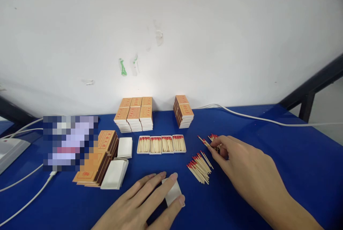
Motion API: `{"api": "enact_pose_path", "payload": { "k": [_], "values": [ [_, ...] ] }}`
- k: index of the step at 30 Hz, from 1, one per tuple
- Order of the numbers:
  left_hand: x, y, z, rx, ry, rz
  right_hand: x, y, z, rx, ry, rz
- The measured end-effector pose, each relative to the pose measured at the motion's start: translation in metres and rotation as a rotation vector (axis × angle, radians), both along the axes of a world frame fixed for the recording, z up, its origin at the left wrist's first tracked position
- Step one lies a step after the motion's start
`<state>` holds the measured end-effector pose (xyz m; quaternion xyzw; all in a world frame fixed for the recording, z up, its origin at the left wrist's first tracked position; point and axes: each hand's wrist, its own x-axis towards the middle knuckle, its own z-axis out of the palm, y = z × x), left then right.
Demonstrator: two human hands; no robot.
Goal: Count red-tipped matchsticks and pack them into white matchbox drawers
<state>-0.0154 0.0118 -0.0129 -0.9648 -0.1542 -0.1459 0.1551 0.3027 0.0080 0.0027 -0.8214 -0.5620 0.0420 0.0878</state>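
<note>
At the front, my left hand (144, 203) steadies a white matchbox tray (173, 191) on the blue table. Its index finger and thumb press on opposite ends of the tray, while the other fingers lie to the left. My right hand (243, 165) pinches a few red-tipped matches (205, 143) between thumb and fingers. More matches (213, 136) show just behind those fingertips, partly covered. A loose heap of matches (199, 168) lies between the two hands. Several filled matchbox trays (161, 144) stand in a row behind the tray.
Closed matchboxes (134, 111) are stacked by the wall, with a smaller stack (184, 111) further right. Matchbox sleeves (96, 158) and nested white trays (115, 173) lie left. A pixelated area (71, 142) and white cables (24, 214) are further left; another cable (249, 115) runs at right.
</note>
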Motion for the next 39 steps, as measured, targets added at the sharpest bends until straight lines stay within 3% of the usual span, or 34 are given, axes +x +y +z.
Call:
{"api": "enact_pose_path", "payload": {
  "k": [12, 18, 22, 29, 39],
  "values": [
    [-0.002, -0.002, -0.001, 0.015, 0.009, 0.000, 0.004, 0.000, -0.005, 0.026, 0.000, 0.086],
    [-0.002, -0.001, -0.003, 0.008, -0.004, 0.010, 0.004, -0.001, -0.001, -0.002, -0.034, 0.029],
    [-0.002, -0.004, -0.005, -0.018, -0.029, 0.016, 0.006, -0.004, 0.006, -0.004, 0.082, 0.012],
    [0.000, -0.002, -0.005, -0.008, -0.014, 0.005, 0.013, -0.011, 0.001, 0.008, 0.336, 0.182],
    [0.002, -0.003, -0.006, -0.031, -0.050, 0.002, 0.008, -0.014, -0.002, -0.060, 0.313, 0.150]
  ]
}}
